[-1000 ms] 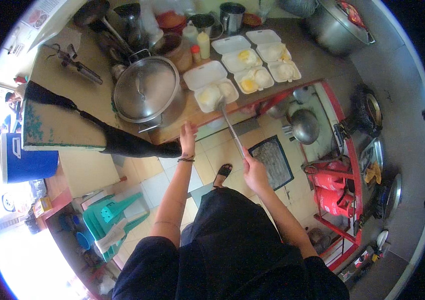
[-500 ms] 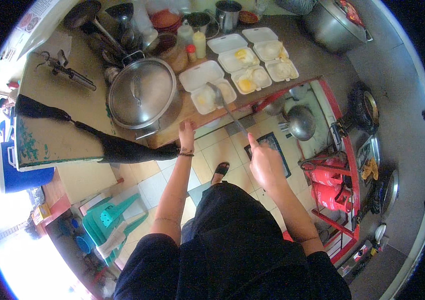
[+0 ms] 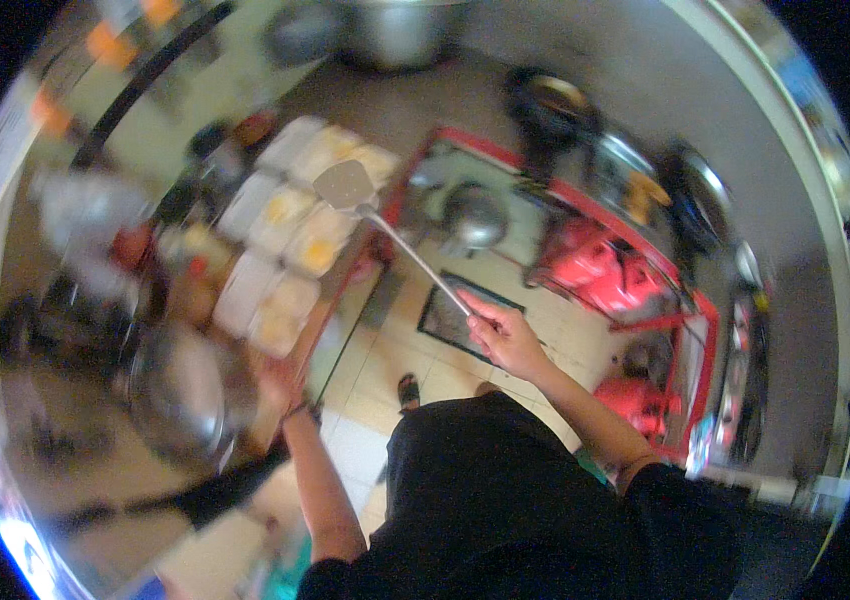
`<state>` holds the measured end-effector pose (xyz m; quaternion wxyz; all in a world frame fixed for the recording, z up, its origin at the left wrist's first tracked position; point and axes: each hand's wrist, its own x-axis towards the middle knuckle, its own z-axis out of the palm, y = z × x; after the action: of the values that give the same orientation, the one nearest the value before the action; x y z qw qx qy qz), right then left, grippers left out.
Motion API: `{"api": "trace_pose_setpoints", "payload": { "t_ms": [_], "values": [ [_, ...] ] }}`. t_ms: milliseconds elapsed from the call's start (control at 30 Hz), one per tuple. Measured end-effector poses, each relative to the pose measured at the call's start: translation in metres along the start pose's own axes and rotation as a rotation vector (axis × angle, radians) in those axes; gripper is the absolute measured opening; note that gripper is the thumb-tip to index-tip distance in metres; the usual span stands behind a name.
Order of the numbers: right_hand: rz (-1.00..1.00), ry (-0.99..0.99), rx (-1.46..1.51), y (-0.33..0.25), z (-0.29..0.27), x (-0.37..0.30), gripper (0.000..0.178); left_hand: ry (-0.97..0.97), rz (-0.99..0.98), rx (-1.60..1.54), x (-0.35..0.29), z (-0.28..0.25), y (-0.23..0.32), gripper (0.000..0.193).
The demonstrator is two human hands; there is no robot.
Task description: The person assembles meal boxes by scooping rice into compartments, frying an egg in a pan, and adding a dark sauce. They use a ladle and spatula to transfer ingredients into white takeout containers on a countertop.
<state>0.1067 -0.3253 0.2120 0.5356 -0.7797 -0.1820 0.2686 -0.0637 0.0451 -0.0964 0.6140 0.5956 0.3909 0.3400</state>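
My right hand (image 3: 505,338) is closed around the handle end of a long metal turner (image 3: 345,186). The turner's flat slotted blade is raised over the farther foam boxes. Several white foam takeout boxes lie with their lids folded back at the counter's edge. A fried egg (image 3: 317,252) with a yellow yolk shows in one middle box, next to white food that looks like rice. My left hand (image 3: 280,385) is at the counter edge, just below the nearest foam box (image 3: 283,315). Motion smears its fingers.
Left of my left hand is a large lidded steel pot (image 3: 190,385). A red metal stand (image 3: 595,205) holds a round wok or bowl (image 3: 475,217), with red gas cylinders (image 3: 595,265) beneath. Dark pans (image 3: 555,110) sit along the right-hand counter. A dark mat (image 3: 460,320) lies on the tiled floor.
My view has swung to the right, so the boxes and pot appear farther left and blurred. The turner's blade has come up out of the nearest box.
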Motion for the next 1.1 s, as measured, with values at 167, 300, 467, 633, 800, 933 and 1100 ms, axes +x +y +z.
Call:
{"api": "trace_pose_setpoints", "payload": {
  "t_ms": [167, 300, 467, 633, 800, 933, 1100],
  "values": [
    [0.237, 0.5, 0.224, 0.025, -0.098, -0.061, 0.044, 0.06, 0.115, 0.566, 0.019, -0.022, -0.009, 0.045],
    [0.322, 0.786, 0.148, 0.063, -0.199, -0.064, 0.046, -0.039, 0.262, 1.203, 0.035, -0.053, -0.034, 0.05],
    [0.191, 0.928, -0.5, 0.143, -0.315, 0.004, 0.048, -0.137, 0.361, 1.625, 0.025, -0.06, -0.043, 0.051],
    [0.422, 0.991, -0.908, 0.188, -0.371, 0.097, 0.047, 0.362, 0.09, 0.861, -0.041, 0.007, -0.027, 0.045],
    [0.332, 1.009, -0.515, 0.212, -0.392, 0.169, 0.045, 0.275, 0.115, 0.547, -0.092, 0.146, 0.008, 0.041],
    [0.458, 0.903, -0.397, 0.239, -0.41, 0.205, 0.047, 0.105, -0.13, 0.19, -0.118, 0.308, 0.075, 0.035],
    [0.303, 0.81, -0.669, 0.247, -0.428, 0.189, 0.039, -0.273, -0.111, 0.215, -0.137, 0.46, 0.163, 0.031]
  ]
}}
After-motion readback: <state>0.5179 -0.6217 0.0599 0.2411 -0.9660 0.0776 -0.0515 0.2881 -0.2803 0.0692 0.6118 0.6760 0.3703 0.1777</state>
